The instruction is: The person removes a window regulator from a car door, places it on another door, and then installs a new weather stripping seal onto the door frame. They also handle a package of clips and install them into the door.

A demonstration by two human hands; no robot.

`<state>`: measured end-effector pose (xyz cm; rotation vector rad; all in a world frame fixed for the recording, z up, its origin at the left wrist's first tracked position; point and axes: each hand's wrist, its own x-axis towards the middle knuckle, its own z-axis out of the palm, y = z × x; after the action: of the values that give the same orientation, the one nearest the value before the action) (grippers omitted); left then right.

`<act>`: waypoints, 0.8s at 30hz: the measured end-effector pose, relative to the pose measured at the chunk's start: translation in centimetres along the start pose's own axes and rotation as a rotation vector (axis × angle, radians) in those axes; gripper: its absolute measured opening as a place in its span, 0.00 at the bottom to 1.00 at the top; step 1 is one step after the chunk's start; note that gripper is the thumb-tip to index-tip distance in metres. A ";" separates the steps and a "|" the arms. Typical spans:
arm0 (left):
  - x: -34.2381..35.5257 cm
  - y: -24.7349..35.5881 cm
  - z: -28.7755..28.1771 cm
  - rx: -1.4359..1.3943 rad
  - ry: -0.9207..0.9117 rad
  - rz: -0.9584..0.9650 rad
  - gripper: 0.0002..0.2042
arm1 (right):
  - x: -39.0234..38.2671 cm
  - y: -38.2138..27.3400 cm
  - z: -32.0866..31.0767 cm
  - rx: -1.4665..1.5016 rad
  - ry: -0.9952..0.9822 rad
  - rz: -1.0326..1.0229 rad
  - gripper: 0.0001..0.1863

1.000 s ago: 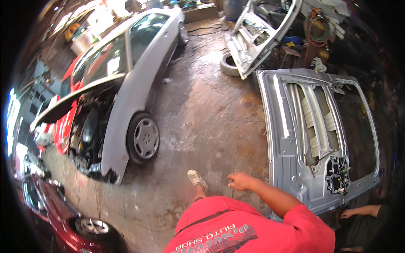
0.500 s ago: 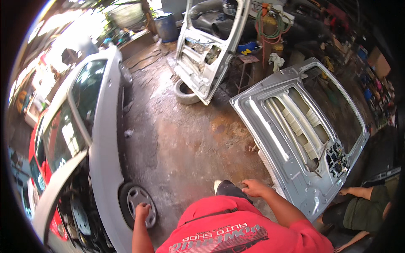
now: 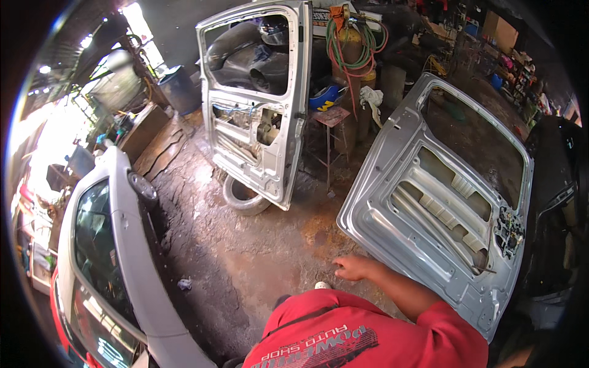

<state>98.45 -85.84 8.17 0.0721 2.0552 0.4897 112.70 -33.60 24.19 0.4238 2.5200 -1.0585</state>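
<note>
Right hand (image 3: pixel 351 268) is half-curled, palm hidden, can't tell if it's closed; left hand's out of frame. Nearest door (image 3: pixel 451 224) is at 2 o'clock. Looks like a no-contact step; gripping calls for spread fingers.

A car repair workshop: on the stained floor (image 3: pixel 245 270) are a silver car (image 3: pixel 134 245) toward the left edge, a stripped door (image 3: pixel 283 153) beside a tire (image 3: pixel 245 207), another bare door (image 3: pixel 442 144) toward the right edge, and a gas bottle (image 3: pixel 350 48) with hoses (image 3: pixel 368 42).
</note>
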 end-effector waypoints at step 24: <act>39.1 56.2 -51.0 -0.029 0.316 0.542 0.18 | 27.5 5.0 -34.1 0.481 0.485 0.483 0.26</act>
<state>26.91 -40.55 19.14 0.5770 2.3321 0.9094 82.87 -1.88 30.91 1.4942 2.3015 -1.4756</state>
